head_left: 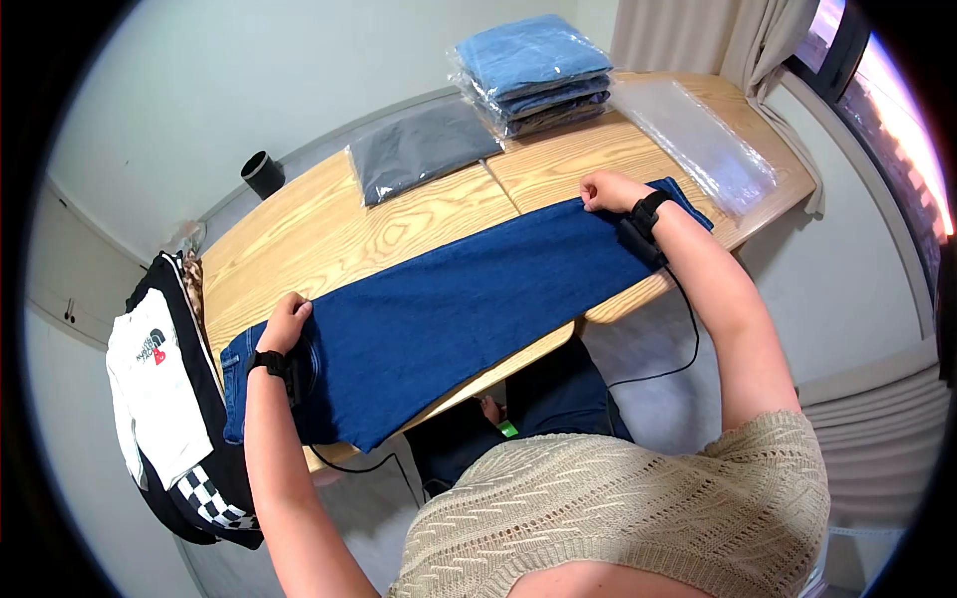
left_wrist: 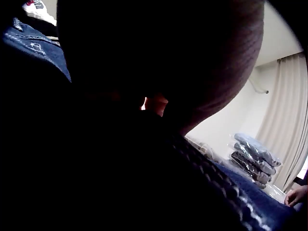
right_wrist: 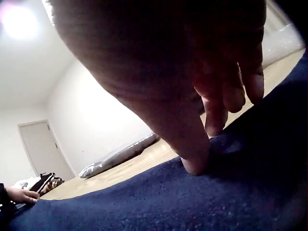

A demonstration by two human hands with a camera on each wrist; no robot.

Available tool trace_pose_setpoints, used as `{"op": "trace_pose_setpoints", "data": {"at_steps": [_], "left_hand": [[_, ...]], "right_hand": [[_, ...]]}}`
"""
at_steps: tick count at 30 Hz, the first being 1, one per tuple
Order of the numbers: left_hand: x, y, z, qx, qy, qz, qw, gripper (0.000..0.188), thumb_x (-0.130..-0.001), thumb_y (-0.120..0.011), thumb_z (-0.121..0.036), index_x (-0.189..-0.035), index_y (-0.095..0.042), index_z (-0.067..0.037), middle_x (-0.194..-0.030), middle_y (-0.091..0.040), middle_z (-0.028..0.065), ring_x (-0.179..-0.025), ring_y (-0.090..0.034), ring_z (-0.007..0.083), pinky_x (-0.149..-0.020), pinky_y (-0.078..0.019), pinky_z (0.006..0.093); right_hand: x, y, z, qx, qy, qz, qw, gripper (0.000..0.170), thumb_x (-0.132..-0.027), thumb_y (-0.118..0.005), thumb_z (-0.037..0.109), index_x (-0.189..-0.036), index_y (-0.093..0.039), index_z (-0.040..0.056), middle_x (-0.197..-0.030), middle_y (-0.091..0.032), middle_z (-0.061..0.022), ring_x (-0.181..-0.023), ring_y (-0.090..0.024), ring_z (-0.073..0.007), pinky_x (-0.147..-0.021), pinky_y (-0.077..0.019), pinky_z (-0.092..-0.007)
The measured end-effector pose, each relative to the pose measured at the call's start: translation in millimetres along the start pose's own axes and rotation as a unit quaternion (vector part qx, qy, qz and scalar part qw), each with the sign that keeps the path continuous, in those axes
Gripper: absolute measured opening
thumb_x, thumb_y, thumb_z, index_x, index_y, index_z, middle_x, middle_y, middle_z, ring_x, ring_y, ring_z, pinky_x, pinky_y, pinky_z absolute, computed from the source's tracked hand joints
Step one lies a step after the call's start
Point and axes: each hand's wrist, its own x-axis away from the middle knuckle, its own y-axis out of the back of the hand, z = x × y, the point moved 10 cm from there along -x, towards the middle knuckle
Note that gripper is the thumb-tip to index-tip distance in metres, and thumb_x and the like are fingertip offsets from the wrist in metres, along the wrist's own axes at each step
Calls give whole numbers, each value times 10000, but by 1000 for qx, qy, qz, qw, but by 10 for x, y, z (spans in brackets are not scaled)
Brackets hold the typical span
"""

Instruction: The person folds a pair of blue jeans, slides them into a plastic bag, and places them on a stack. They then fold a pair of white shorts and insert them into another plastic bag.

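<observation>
Dark blue jeans, folded lengthwise, lie across the wooden table in the head view, their waistband end at the left. Near that end, my left hand grips the far edge of the denim with curled fingers. Most of it is in deep shadow in the left wrist view, beside a stitched seam. Close to the leg-hem end, my right hand pinches the far edge. The right wrist view shows its thumb on the cloth and its fingertips just beyond.
A bagged dark grey garment lies behind the jeans. Further back stands a stack of bagged denim, with clear plastic bags to its right. White and black clothes hang over the table's left end. A black bin stands beyond the table.
</observation>
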Motion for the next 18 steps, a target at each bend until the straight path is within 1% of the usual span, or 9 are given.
{"op": "trace_pose_setpoints", "data": {"at_steps": [3, 5, 8, 11, 13, 14, 15, 17, 18], "left_hand": [[6, 9, -8, 1, 1, -7, 1000, 239, -929, -565, -225, -982, -552, 8, -881, -611, 139, -843, -563, 226, -794, -445, 318], [0, -4, -3, -1, 4, -9, 1000, 237, -930, -565, -221, -988, -547, 8, -884, -611, 145, -844, -565, 234, -797, -446, 322], [-9, -2, -42, -25, 7, -3, 1000, 234, -932, -564, -215, -993, -540, 10, -899, -614, 160, -854, -573, 257, -803, -447, 330], [-16, -13, -70, -39, 8, -1, 999, 238, -928, -569, -217, -995, -540, 10, -920, -620, 179, -870, -581, 283, -809, -449, 341], [-19, -2, -54, -49, 15, -15, 999, 250, -901, -602, -220, -989, -564, 11, -954, -637, 195, -923, -611, 320, -813, -464, 363], [-19, -6, -47, -44, 15, -14, 999, 249, -896, -605, -216, -977, -574, 17, -939, -632, 199, -915, -607, 330, -814, -462, 368], [-21, -19, -32, -42, 10, -12, 999, 249, -896, -605, -216, -977, -574, 17, -939, -632, 199, -915, -607, 330, -814, -462, 368], [-55, -24, 13, -44, -13, -23, 999, 244, -886, -611, -206, -963, -585, 23, -932, -624, 208, -915, -598, 342, -816, -459, 375], [-66, -31, 14, -46, -11, -12, 999, 242, -877, -613, -201, -947, -593, 30, -936, -616, 217, -917, -588, 351, -812, -456, 378]], "right_hand": [[-19, 45, -54, 24, -30, -6, 999, 100, -748, -707, 126, -796, -645, 63, -764, -670, -113, -739, -634, -271, -675, -481, -374], [-65, 145, -33, 67, 12, -69, 995, 114, -779, -676, 164, -778, -634, 58, -757, -663, -131, -743, -632, -297, -679, -481, -386], [-74, 139, 17, 105, 4, -47, 993, 127, -792, -657, 182, -805, -632, 58, -782, -662, -144, -769, -630, -306, -693, -479, -393], [-92, 59, -83, 105, -26, -64, 992, 130, -793, -654, 180, -846, -634, 63, -815, -664, -148, -805, -629, -309, -714, -478, -405], [-45, 125, -137, 121, -33, -64, 990, 175, -787, -666, 191, -902, -632, 64, -873, -664, -161, -841, -628, -319, -738, -483, -404], [-5, 218, -189, 77, -25, -86, 993, 205, -780, -677, 202, -924, -632, 62, -898, -664, -165, -855, -630, -322, -753, -487, -398], [37, 312, -299, 32, -18, -108, 994, 236, -773, -687, 212, -945, -632, 60, -924, -664, -169, -868, -632, -326, -768, -491, -392], [164, 577, -743, 11, -79, -138, 987, 340, -744, -715, 226, -1020, -636, 44, -983, -666, -179, -919, -633, -334, -803, -498, -386], [321, 696, -985, 27, -116, -169, 978, 306, -746, -718, 199, -984, -626, 28, -910, -665, -149, -850, -632, -275, -759, -499, -357]]}}
